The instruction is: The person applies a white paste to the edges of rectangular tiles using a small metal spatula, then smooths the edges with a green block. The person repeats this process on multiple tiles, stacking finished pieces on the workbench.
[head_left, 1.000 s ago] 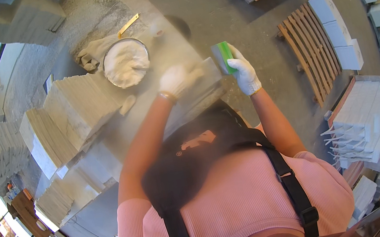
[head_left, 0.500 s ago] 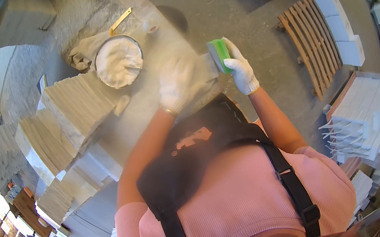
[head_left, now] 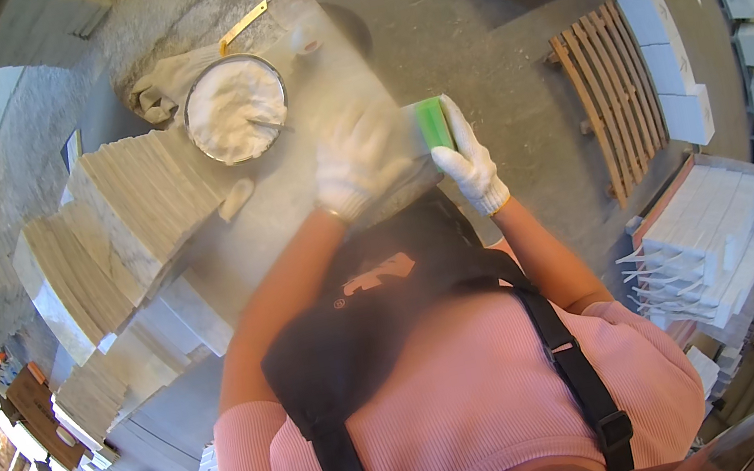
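Both my hands wear white gloves and meet over the grey worktable (head_left: 294,220). My right hand (head_left: 469,166) grips a green block (head_left: 431,124) and presses it against the end of a grey stone tile (head_left: 408,180). My left hand (head_left: 354,164) is motion-blurred and holds that same tile from the left. A dusty haze hangs around both hands. My dark apron and pink sleeves fill the lower part of the view.
A metal bowl of white powder (head_left: 236,109) sits on the table beyond my hands, with a yellow tool (head_left: 244,25) behind it. Stacks of stone tiles (head_left: 131,213) stand to the left. A wooden pallet (head_left: 611,103) and white slabs (head_left: 709,227) lie on the floor to the right.
My left hand has turned blurred, moving on the tile, and the dust haze has grown. My right hand keeps the green block at the tile's end. The view has shifted slightly.
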`<state>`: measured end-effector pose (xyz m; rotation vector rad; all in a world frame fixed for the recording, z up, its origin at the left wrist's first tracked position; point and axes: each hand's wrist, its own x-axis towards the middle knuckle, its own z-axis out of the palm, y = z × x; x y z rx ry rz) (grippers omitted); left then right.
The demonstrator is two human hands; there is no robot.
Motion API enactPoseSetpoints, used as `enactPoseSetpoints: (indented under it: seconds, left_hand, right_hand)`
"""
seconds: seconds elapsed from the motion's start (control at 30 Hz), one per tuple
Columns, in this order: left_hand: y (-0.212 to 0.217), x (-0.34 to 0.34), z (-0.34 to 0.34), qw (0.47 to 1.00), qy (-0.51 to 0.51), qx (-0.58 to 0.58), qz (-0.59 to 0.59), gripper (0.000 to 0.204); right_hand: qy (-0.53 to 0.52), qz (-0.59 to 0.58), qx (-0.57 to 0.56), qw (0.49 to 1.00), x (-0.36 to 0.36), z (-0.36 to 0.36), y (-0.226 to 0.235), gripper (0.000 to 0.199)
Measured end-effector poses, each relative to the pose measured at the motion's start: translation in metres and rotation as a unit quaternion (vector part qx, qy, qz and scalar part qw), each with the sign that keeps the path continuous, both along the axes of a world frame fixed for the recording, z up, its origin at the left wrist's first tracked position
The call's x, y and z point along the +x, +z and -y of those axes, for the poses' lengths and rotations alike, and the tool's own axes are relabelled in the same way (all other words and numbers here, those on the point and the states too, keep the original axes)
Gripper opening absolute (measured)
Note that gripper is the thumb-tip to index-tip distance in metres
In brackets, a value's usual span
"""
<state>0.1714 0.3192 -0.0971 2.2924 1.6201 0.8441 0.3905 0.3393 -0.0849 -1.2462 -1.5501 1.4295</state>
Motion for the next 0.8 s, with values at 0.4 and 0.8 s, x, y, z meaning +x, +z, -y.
enactPoseSetpoints:
  seconds: [0.4,0.8]
  left_hand:
    - [-0.003,0.0,0.001,1.0,-0.003,-0.012,0.001,0.064]
    - [-0.004,0.0,0.0,1.0,-0.004,0.003,0.009,0.065]
  right_hand:
    - [0.005,0.004,-0.048,0.999,0.001,0.002,0.006,0.084]
    - [-0.065,-0.137,-0.149,0.977,0.002,-0.005,0.01,0.08]
